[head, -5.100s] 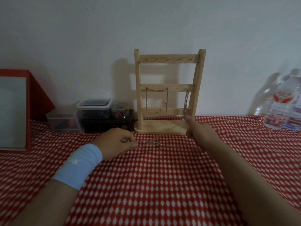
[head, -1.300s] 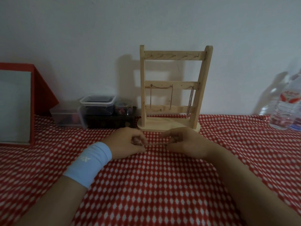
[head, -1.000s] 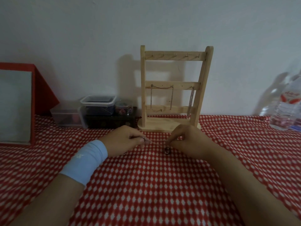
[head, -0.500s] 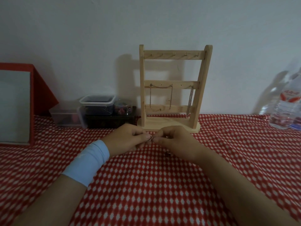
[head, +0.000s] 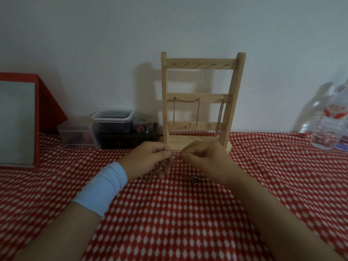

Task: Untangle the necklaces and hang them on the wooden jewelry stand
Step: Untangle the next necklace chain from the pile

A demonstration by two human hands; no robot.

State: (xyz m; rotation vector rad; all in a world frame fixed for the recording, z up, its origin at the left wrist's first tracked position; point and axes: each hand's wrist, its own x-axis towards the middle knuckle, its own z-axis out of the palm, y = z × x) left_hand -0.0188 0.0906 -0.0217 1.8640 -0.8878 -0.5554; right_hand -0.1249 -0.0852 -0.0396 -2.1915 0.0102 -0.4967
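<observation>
A wooden jewelry stand [head: 202,64] stands against the wall at the table's back. Two chains hang from its middle bar: one draped necklace [head: 186,101] on the left, another necklace [head: 220,117] at the right. Just in front of the stand's base, my left hand [head: 148,159] and my right hand [head: 205,157] meet fingertip to fingertip, both pinching a thin chain necklace [head: 160,167]. Its loose part droops under my left hand to the cloth. A small round pendant [head: 195,179] lies on the cloth below my right hand.
A red-and-white patterned cloth [head: 178,213] covers the table. Clear plastic boxes [head: 113,120] and a dark box [head: 128,140] sit left of the stand. A red-framed board [head: 18,119] leans at far left. Water bottles [head: 333,125] stand at far right.
My hands came together from apart and lifted the chain off the cloth. Since half a second ago they have barely moved; the chain now hangs lower under my left hand.
</observation>
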